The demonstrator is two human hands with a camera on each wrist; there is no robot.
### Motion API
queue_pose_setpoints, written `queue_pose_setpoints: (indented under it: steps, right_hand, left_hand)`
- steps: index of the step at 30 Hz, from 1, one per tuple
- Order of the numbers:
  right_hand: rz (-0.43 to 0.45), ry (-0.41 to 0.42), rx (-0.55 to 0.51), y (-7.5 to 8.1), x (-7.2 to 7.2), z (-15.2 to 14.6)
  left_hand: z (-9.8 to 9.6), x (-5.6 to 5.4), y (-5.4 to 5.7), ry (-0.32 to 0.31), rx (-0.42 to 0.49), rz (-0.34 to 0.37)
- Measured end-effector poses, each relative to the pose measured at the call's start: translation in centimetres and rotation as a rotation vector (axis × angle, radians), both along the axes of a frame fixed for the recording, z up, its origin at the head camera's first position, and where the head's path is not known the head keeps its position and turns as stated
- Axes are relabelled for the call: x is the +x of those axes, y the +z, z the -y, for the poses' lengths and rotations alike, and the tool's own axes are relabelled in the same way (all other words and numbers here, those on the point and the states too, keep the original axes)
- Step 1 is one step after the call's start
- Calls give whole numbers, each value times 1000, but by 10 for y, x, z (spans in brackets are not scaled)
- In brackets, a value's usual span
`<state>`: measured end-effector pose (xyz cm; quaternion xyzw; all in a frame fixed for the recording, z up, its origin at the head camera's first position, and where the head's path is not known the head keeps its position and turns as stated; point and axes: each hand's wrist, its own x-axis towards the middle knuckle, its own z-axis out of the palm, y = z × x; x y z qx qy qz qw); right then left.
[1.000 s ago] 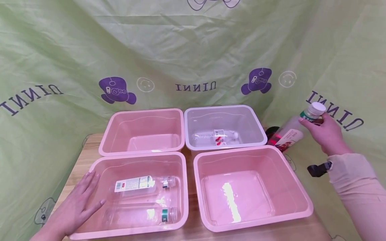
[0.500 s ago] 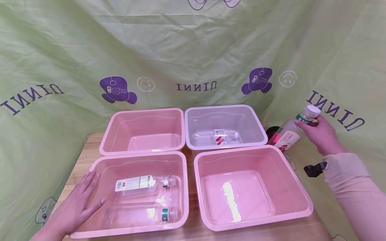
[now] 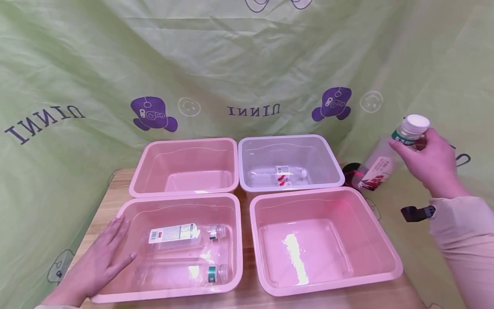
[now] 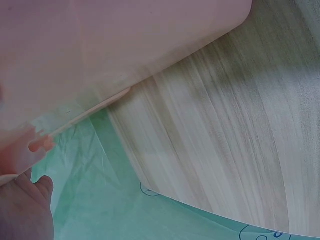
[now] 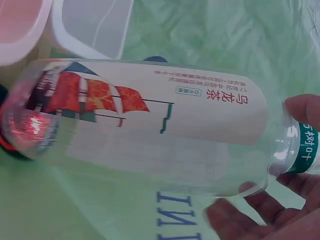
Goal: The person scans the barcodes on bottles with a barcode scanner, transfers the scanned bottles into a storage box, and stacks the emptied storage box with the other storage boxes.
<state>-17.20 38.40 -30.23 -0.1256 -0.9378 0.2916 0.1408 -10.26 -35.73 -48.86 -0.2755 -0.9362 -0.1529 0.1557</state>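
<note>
In the head view my right hand [image 3: 434, 165] grips a clear plastic bottle [image 3: 380, 165] by its neck, high to the right of the basins. It hangs tilted, with its white cap [image 3: 417, 122] up. The right wrist view shows its pale label [image 5: 200, 112] with a red-sailed ship and the green neck band. My left hand [image 3: 96, 262] rests with straight fingers over the left rim of the front-left pink basin [image 3: 166, 296]. Two clear bottles lie inside: one has a white label [image 3: 173, 233], the other a green neck band [image 3: 212, 274].
Also on the wooden table [image 3: 101, 210] stand a front-right pink basin [image 3: 328, 286], a back-left pink basin [image 3: 183, 141] and a pale lavender basin [image 3: 287, 139] holding a clear bottle [image 3: 283, 175]. A black round object with a red glow [image 3: 351, 171] stands behind. Green printed cloth [image 3: 216, 64] hangs around.
My right hand first shifts slightly left and down with the bottle, then rises and moves right with it. The left hand keeps its place on the rim.
</note>
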Motion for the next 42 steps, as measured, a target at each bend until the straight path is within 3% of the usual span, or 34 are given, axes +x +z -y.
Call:
queue_pose_setpoints:
  steps: [8, 17, 23, 25, 28, 32, 35, 42]
  right_hand:
    - [42, 83, 209, -4, 7, 0]
    - [75, 100, 191, -4, 8, 1]
    - [-54, 30, 105, 16, 6, 20]
    - [-116, 12, 23, 24, 3, 32]
    - [-173, 32, -187, 33, -5, 52]
    - [-212, 160, -623, 33, -21, 81]
    - [-213, 238, -861, 24, -35, 103]
    - [-123, 266, -1135, -5, -60, 151]
  left_hand:
    - [-2, -1, 1, -1, 4, 3]
    - [-2, -1, 2, 4, -8, 4]
    - [-3, -2, 2, 1, -1, 0]
    - [-2, -2, 1, 1, 3, 0]
    - [-3, 0, 0, 2, 9, 2]
    - [-2, 1, 0, 4, 16, 6]
    - [-1, 1, 0, 4, 16, 5]
    - [-1, 1, -1, 2, 13, 6]
